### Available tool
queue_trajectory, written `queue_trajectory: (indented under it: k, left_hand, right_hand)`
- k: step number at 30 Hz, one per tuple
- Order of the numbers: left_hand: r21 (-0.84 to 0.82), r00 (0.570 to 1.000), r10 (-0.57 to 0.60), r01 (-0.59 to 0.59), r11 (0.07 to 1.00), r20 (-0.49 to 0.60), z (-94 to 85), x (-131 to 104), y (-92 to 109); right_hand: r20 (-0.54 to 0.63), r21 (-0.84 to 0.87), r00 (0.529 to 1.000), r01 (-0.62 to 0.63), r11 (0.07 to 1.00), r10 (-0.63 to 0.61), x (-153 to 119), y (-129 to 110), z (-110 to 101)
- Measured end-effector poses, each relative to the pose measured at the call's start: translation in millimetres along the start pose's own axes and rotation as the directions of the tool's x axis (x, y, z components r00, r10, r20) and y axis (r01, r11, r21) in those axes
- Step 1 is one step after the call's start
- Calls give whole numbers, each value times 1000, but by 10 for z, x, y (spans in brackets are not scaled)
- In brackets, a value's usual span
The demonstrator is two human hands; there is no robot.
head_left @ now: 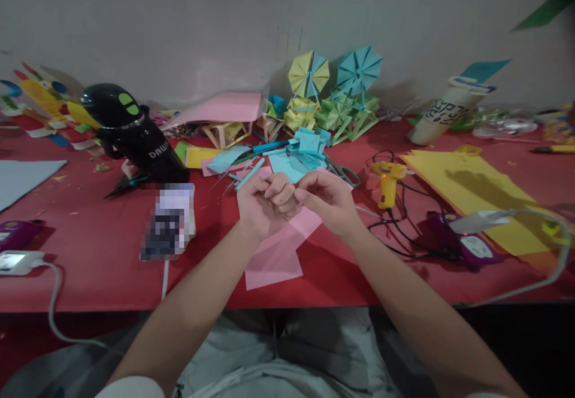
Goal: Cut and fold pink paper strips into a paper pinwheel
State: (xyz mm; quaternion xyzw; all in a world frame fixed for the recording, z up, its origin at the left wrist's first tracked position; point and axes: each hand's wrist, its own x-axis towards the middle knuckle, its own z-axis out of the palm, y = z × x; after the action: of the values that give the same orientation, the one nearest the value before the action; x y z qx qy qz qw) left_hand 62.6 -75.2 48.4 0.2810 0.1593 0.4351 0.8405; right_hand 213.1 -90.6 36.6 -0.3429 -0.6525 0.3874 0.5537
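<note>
Over the middle of the table, my left hand (272,202) is curled palm up with its fingers folded in. My right hand (327,201) meets it from the right, thumb and forefinger pinched together against the left fingertips. Whatever lies between the fingers is hidden or too small to make out. Pink paper sheets (274,266) lie flat below both hands. Just beyond them are light blue paper pieces (287,166), a blue folded paper form (309,142) and scissors (349,175), partly covered by paper.
To the right are a yellow glue gun (387,185) with black cable, a purple power socket (471,248) and yellow sheets (476,188). A black bottle (139,140) and a phone (168,221) stand left. Paper umbrellas (359,70) and a cup (442,114) line the wall.
</note>
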Motion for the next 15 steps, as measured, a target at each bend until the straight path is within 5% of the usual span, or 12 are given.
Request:
queue_trajectory:
  k: [15]
  left_hand:
    - [-8, 1000, -20, 20, 1000, -2, 62, -4, -14]
  right_hand:
    - [-25, -26, 999, -39, 999, 39, 12, -12, -9]
